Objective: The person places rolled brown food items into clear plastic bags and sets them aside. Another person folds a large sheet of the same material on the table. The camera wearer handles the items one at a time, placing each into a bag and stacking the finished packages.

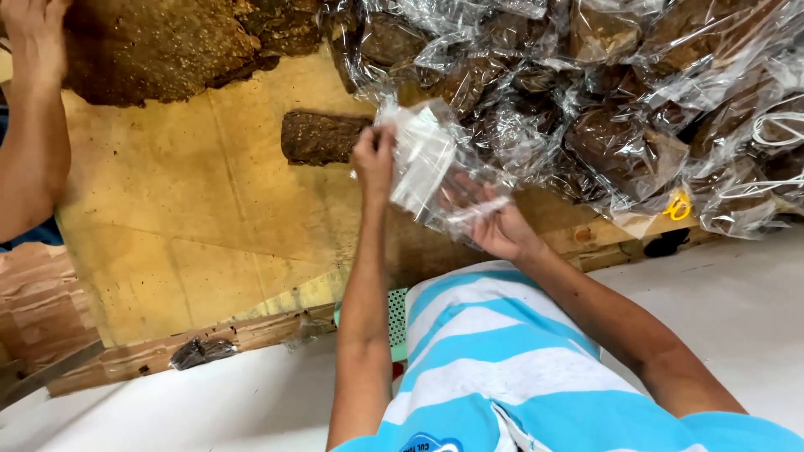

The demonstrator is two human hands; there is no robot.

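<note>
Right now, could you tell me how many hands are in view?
3: the person's left hand and right hand hold a clear crinkled plastic bag; a co-worker's hand rests at top left.

A yellowish wooden tabletop (193, 209) spreads out to the left of the hands, worn and stained. Its rough plank edge (209, 339) runs below them. A pale, smooth floor (737, 301) lies below and to their right, evenly lit.
</note>
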